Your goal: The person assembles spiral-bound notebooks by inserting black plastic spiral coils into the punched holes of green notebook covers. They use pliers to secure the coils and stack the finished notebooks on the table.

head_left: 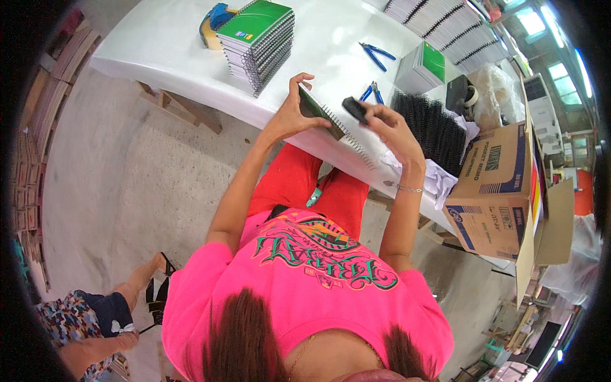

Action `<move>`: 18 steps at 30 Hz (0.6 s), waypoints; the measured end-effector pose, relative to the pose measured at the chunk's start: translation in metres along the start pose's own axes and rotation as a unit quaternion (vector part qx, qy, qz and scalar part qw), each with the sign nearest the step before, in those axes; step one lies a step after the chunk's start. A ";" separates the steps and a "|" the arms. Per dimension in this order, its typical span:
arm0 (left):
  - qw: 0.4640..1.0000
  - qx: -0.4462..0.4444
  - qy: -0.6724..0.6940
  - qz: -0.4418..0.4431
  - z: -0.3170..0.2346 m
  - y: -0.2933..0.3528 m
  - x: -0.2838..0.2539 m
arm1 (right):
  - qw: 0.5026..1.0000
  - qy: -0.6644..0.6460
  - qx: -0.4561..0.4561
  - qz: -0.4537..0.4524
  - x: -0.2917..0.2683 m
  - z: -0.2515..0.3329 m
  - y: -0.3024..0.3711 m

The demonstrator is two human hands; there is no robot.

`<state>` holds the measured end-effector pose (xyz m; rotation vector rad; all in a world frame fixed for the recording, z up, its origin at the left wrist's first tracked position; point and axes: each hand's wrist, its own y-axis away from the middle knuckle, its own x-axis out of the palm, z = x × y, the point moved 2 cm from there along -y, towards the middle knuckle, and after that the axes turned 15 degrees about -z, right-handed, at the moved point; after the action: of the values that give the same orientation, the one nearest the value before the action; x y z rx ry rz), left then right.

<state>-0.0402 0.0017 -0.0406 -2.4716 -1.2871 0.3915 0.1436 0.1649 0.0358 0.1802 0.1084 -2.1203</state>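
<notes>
At the table's near edge, my left hand [294, 116] grips a small dark-covered notebook [310, 108], thumb across it and fingers behind. A wire-like spiral coil [358, 145] runs along the notebook's edge and sticks out past its lower end. My right hand [389, 130] pinches a small black block-like object [354, 109] just beside the coil; its kind is not clear. Two blue-handled cutting pliers lie beyond: one pair [377, 55] farther off, another pair [373, 93] close to the right hand.
Green-covered spiral notebooks [258, 57] are stacked at left, beside a blue and yellow roll [212, 28]. Another notebook stack [417, 70] stands at right, near piled black coils [429, 130], crumpled paper [438, 181] and a cardboard box [490, 184]. A person [95, 318] is at lower left.
</notes>
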 end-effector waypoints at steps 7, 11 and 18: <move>0.999 -0.036 0.011 0.033 -0.002 0.005 0.001 | 0.991 -0.118 0.018 0.053 0.002 0.007 0.002; 0.999 -0.018 0.016 0.024 0.002 0.001 0.001 | 0.997 0.013 0.024 0.069 0.011 0.016 -0.005; 0.999 -0.031 0.020 0.034 -0.002 0.001 0.001 | 0.995 -0.064 0.012 0.076 0.014 0.021 -0.006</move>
<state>-0.0385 0.0016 -0.0394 -2.5663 -1.2187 0.3209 0.1292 0.1528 0.0542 0.0640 -0.0065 -1.9768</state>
